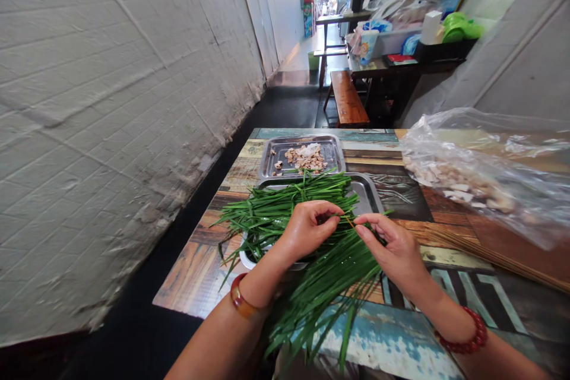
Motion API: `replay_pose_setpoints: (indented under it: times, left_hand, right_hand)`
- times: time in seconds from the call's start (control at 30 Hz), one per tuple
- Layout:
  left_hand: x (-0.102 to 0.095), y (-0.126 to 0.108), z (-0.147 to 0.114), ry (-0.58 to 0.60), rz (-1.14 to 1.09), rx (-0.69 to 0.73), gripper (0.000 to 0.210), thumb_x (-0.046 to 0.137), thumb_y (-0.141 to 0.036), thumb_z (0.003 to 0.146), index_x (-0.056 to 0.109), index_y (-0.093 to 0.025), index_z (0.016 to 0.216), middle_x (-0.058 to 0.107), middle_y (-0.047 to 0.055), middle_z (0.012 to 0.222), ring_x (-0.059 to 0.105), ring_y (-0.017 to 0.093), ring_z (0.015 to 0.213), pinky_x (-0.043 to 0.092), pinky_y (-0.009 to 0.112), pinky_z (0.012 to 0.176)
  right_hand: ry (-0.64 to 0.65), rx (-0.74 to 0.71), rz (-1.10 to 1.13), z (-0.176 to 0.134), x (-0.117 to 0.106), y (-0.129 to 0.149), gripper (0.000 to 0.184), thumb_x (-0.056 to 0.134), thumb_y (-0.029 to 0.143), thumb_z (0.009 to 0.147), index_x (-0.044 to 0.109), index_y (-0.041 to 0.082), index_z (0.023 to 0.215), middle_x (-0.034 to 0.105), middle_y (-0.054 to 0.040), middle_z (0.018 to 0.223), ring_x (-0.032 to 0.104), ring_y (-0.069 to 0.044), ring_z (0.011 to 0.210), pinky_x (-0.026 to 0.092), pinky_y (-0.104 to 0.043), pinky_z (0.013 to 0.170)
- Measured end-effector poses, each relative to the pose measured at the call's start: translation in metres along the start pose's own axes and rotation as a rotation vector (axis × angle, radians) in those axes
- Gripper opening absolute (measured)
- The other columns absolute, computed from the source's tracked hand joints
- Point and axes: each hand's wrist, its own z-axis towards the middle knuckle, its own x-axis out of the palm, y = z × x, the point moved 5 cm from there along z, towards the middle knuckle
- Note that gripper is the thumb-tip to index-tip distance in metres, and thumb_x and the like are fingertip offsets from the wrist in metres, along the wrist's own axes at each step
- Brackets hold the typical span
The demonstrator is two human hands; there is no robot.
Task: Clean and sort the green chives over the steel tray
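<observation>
Between my two hands runs a thin orange-brown strand (350, 221); I cannot make out its exact kind. My left hand (309, 228) pinches one end with thumb and forefinger, while the fingertips of my right hand (392, 246) are closed on the other. Long green chives (329, 288) fan out below both hands and hang over the table's near edge. More chives (285, 208) are heaped across a metal tray (374, 196), partly behind my left hand. Right of my right hand lies a bundle of thin sticks (472, 249).
Behind the chives, a second metal tray (265, 160) carries small pale-brown pieces (307, 157). A clear plastic bag (490, 160) with similar pieces rests at the right. A white wall (111, 101) runs along the left; beyond the table stand a wooden bench (350, 98) and a cluttered side table (378, 65).
</observation>
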Motion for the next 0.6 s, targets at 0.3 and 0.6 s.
replay_pose_setpoints:
  times: [0.3,0.6]
  left_hand:
    - [0.0027,0.0037,-0.0004,0.03,-0.041,-0.027,0.017,0.058,-0.014,0.076,0.072,-0.009,0.085,0.06,-0.001,0.063,0.042,0.006,0.053,0.032,0.018,0.051]
    - [0.0059,0.0086,0.0002,0.062,-0.116,-0.111,0.011,0.06,-0.016,0.076,0.069,-0.01,0.08,0.06,-0.001,0.061,0.048,0.007,0.053,0.034,0.018,0.051]
  right_hand:
    - [-0.016,0.003,-0.011,-0.0009,0.0004,-0.0004,0.016,0.056,0.03,0.089,0.069,0.02,0.088,0.071,-0.0003,0.075,0.063,-0.014,0.061,0.048,-0.023,0.06]
    - [-0.026,-0.007,0.002,-0.0008,-0.0001,-0.0001,0.015,0.057,0.029,0.088,0.069,0.02,0.089,0.07,-0.0001,0.075,0.062,-0.013,0.061,0.048,-0.023,0.06]
